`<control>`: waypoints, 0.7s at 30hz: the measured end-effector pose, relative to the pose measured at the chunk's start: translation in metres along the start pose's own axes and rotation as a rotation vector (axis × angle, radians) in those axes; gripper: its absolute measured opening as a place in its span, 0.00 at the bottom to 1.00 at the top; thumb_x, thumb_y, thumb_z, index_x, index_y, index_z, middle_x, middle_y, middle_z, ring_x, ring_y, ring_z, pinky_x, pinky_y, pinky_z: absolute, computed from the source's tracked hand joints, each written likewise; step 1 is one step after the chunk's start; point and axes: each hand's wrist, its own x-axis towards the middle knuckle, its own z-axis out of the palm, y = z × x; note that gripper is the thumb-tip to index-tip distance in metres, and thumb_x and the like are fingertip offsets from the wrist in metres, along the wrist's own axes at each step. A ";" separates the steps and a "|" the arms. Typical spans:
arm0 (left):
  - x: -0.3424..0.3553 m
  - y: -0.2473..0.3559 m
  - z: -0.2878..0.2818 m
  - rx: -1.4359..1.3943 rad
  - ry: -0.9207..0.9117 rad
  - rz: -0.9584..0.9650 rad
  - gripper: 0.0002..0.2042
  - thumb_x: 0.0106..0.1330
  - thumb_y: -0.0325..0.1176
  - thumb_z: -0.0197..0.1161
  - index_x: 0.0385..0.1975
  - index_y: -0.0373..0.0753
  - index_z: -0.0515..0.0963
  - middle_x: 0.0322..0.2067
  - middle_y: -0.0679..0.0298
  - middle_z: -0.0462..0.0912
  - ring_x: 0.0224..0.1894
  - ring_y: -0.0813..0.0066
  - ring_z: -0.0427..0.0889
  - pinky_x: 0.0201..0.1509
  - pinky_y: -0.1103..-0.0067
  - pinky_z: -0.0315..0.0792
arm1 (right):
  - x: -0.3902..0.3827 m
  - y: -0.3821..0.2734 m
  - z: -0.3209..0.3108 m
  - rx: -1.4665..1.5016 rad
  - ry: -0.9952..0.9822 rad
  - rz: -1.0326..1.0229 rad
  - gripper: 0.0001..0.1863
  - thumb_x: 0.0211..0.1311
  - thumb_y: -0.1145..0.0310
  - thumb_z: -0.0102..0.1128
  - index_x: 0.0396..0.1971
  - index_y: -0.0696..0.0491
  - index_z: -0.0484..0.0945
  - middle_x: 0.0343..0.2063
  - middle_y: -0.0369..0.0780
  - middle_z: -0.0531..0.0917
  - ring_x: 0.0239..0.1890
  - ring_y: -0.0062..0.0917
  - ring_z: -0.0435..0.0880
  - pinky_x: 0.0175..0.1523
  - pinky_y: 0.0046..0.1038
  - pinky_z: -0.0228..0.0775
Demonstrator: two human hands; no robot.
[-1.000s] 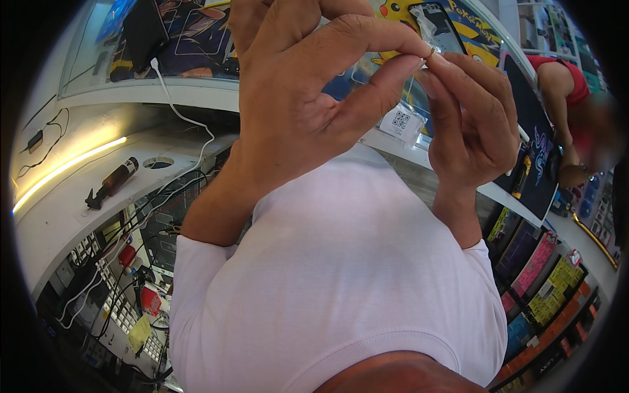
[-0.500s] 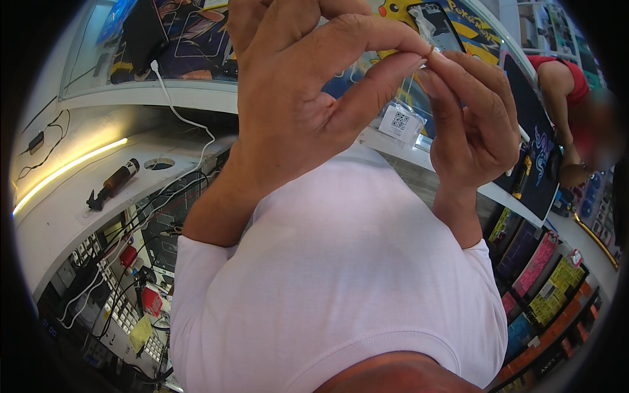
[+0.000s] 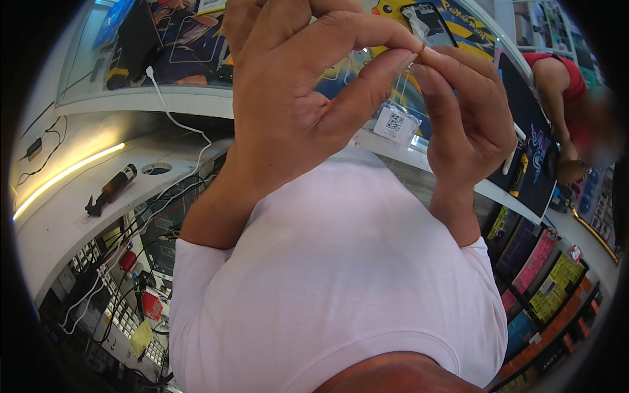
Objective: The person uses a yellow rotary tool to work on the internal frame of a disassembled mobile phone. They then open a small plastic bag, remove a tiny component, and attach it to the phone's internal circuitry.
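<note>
Both hands point(image 3: 367, 98) raised, perhaps pinching plastic point(image 3: 414, 25).

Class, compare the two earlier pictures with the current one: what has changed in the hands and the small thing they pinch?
Almost nothing has changed. The left hand and right hand stay raised, their fingers still pinching the small clear packet between the fingertips. The white tag hangs below as before.

White cable point(image 3: 171, 111), dark bottle point(image 3: 110, 190), counter point(image 3: 59, 216)

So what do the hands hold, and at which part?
Both hands pinch a small clear plastic packet at its lower edge, between thumb and forefinger tips. What is inside cannot be told.
</note>
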 end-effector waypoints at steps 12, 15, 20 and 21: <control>-0.013 -0.022 0.005 0.125 0.057 0.124 0.15 0.49 0.31 0.78 0.39 0.48 0.88 0.34 0.70 0.73 0.40 0.71 0.71 0.50 0.73 0.60 | 0.002 -0.005 0.004 0.644 0.030 0.505 0.11 0.71 0.74 0.64 0.48 0.64 0.82 0.41 0.45 0.87 0.39 0.21 0.85 0.37 0.17 0.70; -0.007 -0.025 0.000 0.187 0.037 0.220 0.16 0.46 0.29 0.79 0.38 0.49 0.89 0.33 0.70 0.71 0.40 0.71 0.70 0.50 0.73 0.61 | 0.002 -0.005 0.002 0.706 0.019 0.562 0.12 0.72 0.74 0.63 0.49 0.64 0.82 0.39 0.45 0.87 0.38 0.21 0.85 0.35 0.17 0.68; 0.010 0.005 -0.013 0.234 -0.212 -0.008 0.17 0.45 0.28 0.80 0.37 0.49 0.89 0.33 0.70 0.71 0.41 0.70 0.70 0.49 0.74 0.61 | 0.000 0.001 0.000 0.731 0.007 0.551 0.13 0.72 0.73 0.62 0.51 0.64 0.82 0.37 0.43 0.87 0.37 0.19 0.85 0.33 0.17 0.65; 0.011 0.011 -0.014 0.227 -0.216 -0.034 0.17 0.45 0.28 0.80 0.37 0.49 0.89 0.33 0.70 0.71 0.41 0.70 0.70 0.49 0.75 0.61 | -0.001 0.001 0.000 0.714 0.012 0.556 0.13 0.72 0.73 0.63 0.51 0.64 0.82 0.37 0.42 0.87 0.36 0.19 0.85 0.34 0.17 0.66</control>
